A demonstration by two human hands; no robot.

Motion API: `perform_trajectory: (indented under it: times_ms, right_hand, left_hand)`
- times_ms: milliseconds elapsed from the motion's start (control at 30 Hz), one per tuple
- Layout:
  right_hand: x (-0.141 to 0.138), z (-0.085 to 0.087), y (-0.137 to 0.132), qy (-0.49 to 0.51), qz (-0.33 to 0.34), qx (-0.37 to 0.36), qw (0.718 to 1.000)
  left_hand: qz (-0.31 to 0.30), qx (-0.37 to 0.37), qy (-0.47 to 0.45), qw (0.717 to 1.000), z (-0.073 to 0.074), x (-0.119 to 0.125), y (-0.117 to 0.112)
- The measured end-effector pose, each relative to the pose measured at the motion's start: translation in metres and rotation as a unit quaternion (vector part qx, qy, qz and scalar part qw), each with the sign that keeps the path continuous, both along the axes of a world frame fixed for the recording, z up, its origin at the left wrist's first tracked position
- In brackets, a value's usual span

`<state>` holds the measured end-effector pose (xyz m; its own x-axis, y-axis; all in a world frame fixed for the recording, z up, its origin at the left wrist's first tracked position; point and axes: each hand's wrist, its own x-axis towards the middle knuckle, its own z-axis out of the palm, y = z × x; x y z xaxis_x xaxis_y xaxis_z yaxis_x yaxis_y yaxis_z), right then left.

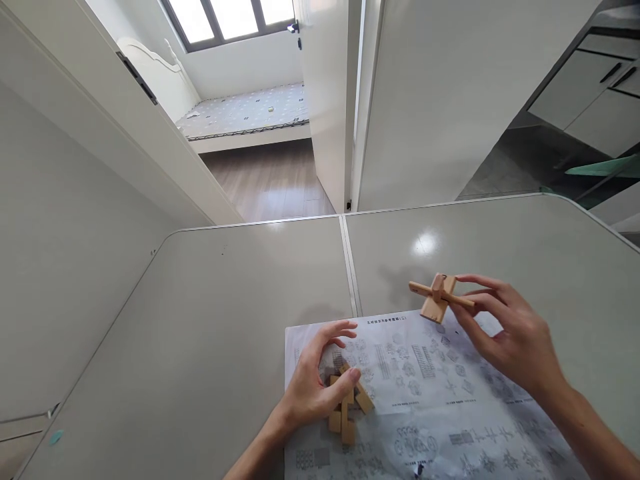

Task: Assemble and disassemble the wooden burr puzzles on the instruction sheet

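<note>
My right hand (510,327) pinches a small wooden puzzle assembly (439,293) made of crossed pieces, holding it above the top edge of the paper sheet. Its flat piece is crossed by a thin stick. My left hand (325,380) is curved with fingers apart over a small pile of wooden puzzle pieces (349,427) lying on the sheet. The thumb overlaps part of that pile, and I cannot tell whether it touches. Beneath both hands lies a printed instruction sheet (385,373) with rows of puzzle diagrams.
The grey-green folding table (240,320) has a seam (349,267) running through its middle and a pale raised edge. Past it stand an open door (327,100), a bed (250,110) and a window. Cabinets (590,87) and a green item (603,167) are at the right.
</note>
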<state>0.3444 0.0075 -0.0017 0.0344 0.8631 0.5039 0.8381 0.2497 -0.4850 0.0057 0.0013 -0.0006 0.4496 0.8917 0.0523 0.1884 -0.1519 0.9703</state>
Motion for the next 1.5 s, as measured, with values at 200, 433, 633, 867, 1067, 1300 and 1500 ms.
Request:
perform_trajectory:
  times_ms: [200, 433, 633, 867, 1067, 1300, 1500]
  right_hand:
    - [0.025, -0.009, -0.021, 0.004, -0.06, -0.053, 0.997]
    - [0.026, -0.009, -0.025, -0.014, -0.082, -0.029, 0.996]
    - [0.024, -0.011, -0.027, -0.001, -0.106, -0.036, 0.994]
    - [0.024, -0.016, -0.031, 0.016, -0.116, -0.045, 0.992]
    - [0.026, -0.018, -0.033, 0.024, -0.122, -0.06, 0.99]
    - [0.026, -0.014, -0.037, 0.053, -0.149, -0.102, 0.982]
    - [0.028, -0.018, -0.044, 0.071, -0.198, -0.117, 0.971]
  left_hand:
    - [0.004, 0.006, 0.037, 0.999, 0.005, 0.0, 0.0]
    - [0.003, 0.013, 0.048, 0.999, 0.007, 0.0, 0.001]
    - [0.001, 0.011, 0.05, 0.999, 0.009, 0.001, 0.001]
    - [0.008, -0.002, 0.054, 0.999, 0.008, 0.001, 0.0]
    - [0.009, -0.004, 0.05, 0.999, 0.009, 0.001, 0.0]
    - [0.009, 0.0, 0.043, 0.999, 0.008, 0.002, 0.0]
    - [0.027, 0.006, 0.042, 0.999, 0.006, 0.0, 0.0]
